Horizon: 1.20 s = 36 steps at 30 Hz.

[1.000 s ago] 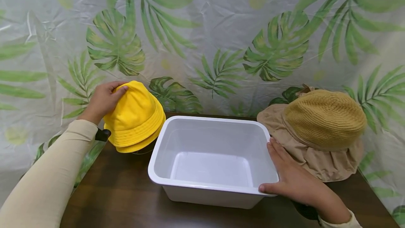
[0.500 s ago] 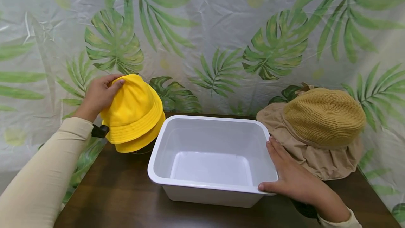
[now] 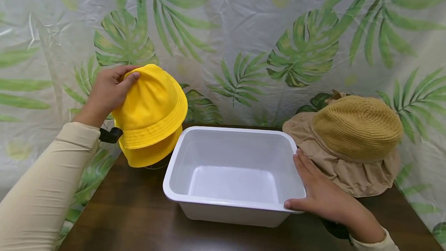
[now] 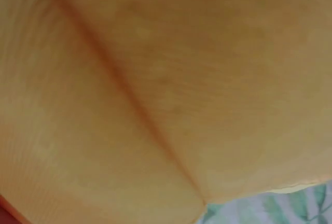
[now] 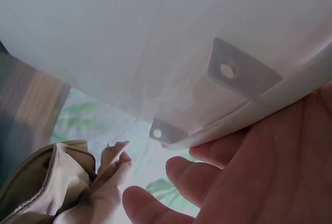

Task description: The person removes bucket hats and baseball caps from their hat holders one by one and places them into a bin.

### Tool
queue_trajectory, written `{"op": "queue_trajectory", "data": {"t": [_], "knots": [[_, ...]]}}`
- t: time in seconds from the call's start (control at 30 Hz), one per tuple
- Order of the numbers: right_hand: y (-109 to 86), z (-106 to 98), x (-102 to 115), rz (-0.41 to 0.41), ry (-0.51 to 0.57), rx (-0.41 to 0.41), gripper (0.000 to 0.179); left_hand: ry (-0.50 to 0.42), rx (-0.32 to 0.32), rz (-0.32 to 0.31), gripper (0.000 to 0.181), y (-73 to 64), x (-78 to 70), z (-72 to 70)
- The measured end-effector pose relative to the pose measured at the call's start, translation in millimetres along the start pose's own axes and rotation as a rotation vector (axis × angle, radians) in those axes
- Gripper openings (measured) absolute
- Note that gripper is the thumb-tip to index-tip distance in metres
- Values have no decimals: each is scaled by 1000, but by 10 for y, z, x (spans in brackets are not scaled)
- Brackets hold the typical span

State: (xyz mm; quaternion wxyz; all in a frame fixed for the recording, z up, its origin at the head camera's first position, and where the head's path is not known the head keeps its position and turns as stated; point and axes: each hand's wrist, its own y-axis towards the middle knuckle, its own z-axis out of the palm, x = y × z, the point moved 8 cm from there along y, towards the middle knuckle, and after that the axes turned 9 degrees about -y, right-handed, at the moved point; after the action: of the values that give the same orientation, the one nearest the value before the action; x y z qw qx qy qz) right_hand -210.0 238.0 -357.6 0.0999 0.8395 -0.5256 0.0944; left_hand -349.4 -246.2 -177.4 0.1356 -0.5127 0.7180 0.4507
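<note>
Leafy backdrop point(image 3: 244, 18), and I've got the left hand point(image 3: 106, 94) pinching a creased, bright yellow hat point(image 3: 156, 107), right hand point(image 3: 324, 198) spread against a deep white tub point(image 3: 230, 215).

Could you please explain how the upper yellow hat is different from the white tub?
The hat is yellow and rounded; the tub is white and roughly rectangular. The hat opens downward; the tub opens upward. The left hand pinches the hat near its top, while the tub stands on the table with the right hand against it. Both are touched by one hand.
</note>
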Motion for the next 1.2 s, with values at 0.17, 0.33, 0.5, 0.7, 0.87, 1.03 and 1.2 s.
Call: {"op": "queue_trajectory", "data": {"t": [0.17, 0.33, 0.5, 0.7, 0.87, 1.03, 1.2], "knots": [[12, -6, -1, 11, -7, 10, 117, -2, -10, 59, 40, 24, -232, -3], [20, -14, 6, 12, 6, 19, 116, -36, 28, 63, 41, 63, -418, 86], [12, -13, 7, 10, 2, 17, 115, -80, 53, 140, 35, 60, -607, 207], [8, -11, 13, 2, -10, 11, 114, -85, 70, 230, 30, 33, -770, 323], [7, -15, 9, 6, -2, 17, 115, -98, 82, 269, 29, 37, -870, 388], [5, -17, -1, 10, 8, 21, 115, -178, 107, 313, 27, 31, -991, 481], [2, -18, -1, 17, 1, 19, 115, -273, 169, 389, 26, -10, -1085, 645]]}}
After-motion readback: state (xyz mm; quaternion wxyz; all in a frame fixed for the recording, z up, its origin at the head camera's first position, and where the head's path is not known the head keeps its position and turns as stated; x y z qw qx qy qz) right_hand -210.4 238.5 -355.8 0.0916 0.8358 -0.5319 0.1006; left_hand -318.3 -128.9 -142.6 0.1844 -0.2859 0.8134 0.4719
